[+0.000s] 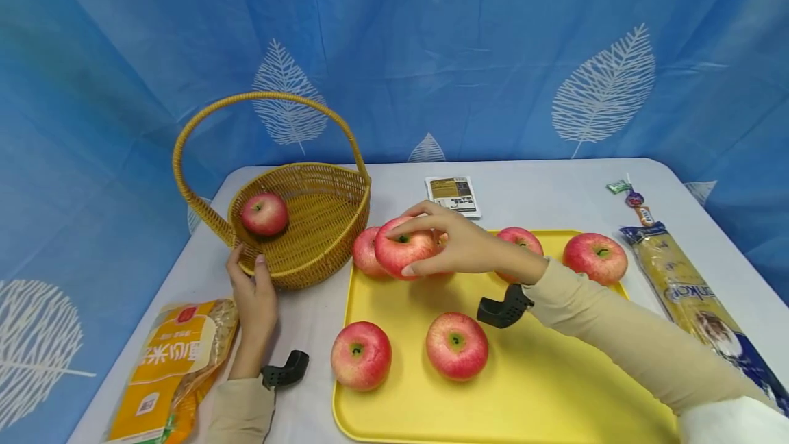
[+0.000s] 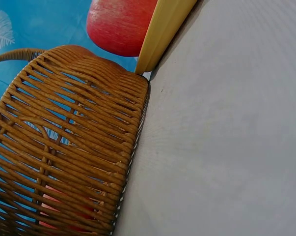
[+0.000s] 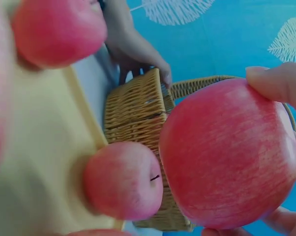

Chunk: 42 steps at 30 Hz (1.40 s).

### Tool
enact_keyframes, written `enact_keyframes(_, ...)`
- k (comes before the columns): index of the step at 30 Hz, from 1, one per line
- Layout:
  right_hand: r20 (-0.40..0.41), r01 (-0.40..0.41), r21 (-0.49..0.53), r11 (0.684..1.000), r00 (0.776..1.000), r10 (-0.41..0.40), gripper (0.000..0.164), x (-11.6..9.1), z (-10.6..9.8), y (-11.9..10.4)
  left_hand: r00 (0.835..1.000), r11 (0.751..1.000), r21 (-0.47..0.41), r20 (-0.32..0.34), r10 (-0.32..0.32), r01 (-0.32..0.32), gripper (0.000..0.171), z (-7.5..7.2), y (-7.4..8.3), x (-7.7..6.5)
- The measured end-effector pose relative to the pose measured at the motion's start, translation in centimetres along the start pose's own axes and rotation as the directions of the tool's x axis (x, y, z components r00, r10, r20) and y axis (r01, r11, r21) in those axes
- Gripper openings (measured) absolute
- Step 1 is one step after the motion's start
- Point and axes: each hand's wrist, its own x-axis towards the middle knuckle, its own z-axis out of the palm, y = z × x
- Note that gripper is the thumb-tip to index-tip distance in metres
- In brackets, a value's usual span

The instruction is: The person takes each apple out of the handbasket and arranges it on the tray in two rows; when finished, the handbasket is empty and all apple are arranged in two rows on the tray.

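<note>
My right hand [image 1: 459,242] grips a red apple [image 1: 403,249] between thumb and fingers, raised over the far left part of a yellow tray [image 1: 524,389]. In the right wrist view the held apple [image 3: 231,155] fills much of the right side. My left hand [image 1: 255,307] holds the near rim of a wicker basket [image 1: 320,259] with a tall arched handle. One apple [image 1: 265,214] lies inside the basket at its left. Beside the basket, another apple [image 1: 368,252] sits at the tray's far left corner, partly hidden behind the held one.
More apples rest on the tray: one at front left [image 1: 361,356], one near the middle [image 1: 457,347], others along the far edge. An orange grain bag [image 1: 175,368] lies left, a long blue-and-gold packet [image 1: 703,300] right. A small white packet [image 1: 453,196] and candies [image 1: 633,199] lie farther back.
</note>
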Motion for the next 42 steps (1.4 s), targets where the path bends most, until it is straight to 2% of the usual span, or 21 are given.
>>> enact_keyframes(5,-0.022,-0.073,-0.005,0.997,0.997,0.073,0.046,-3.8,-1.1,0.0,1.0,1.0,0.004,-0.004,0.004,-0.004,0.05,-0.1,0.0,0.2)
enact_keyframes(10,-0.079,-0.073,-0.003,0.997,0.994,0.072,0.047,-7.4,-1.7,0.6,1.0,1.0,0.005,-0.011,0.006,-0.006,0.049,-0.1,0.1,0.4)
enact_keyframes(12,-0.115,-0.084,-0.03,0.996,0.99,0.08,0.048,-8.9,-1.8,0.9,1.0,1.0,0.005,-0.012,0.008,-0.008,0.049,-0.1,0.1,0.4)
enact_keyframes(17,-0.225,-0.124,-0.106,0.987,0.969,0.097,0.05,-13.0,-2.0,1.7,1.0,1.0,-0.006,-0.006,0.005,-0.005,0.049,0.1,0.2,0.3)
enact_keyframes(19,-0.264,-0.134,-0.102,0.986,0.959,0.103,0.051,-14.5,-1.9,2.1,1.0,1.0,-0.01,-0.001,0.005,-0.005,0.049,0.1,0.3,0.3)
enact_keyframes(23,-0.332,-0.215,-0.094,0.972,0.927,0.173,0.05,-17.0,-1.4,2.6,1.0,1.0,-0.011,0.0,0.004,-0.004,0.049,0.1,0.2,0.2)
enact_keyframes(27,-0.354,-0.285,-0.073,0.956,0.903,0.242,0.05,-18.7,-0.6,3.1,1.0,1.0,-0.022,-0.01,0.001,-0.002,0.048,-0.1,0.2,0.1)
enact_keyframes(34,-0.388,-0.3,-0.044,0.953,0.884,0.26,0.051,-21.1,1.3,4.5,1.0,1.0,-0.021,0.003,0.006,-0.006,0.049,0.0,0.1,0.0)
enact_keyframes(42,-0.446,-0.328,-0.02,0.944,0.848,0.285,0.052,-21.8,3.2,5.2,1.0,1.0,-0.009,0.002,0.01,-0.01,0.048,0.0,0.0,-0.1)
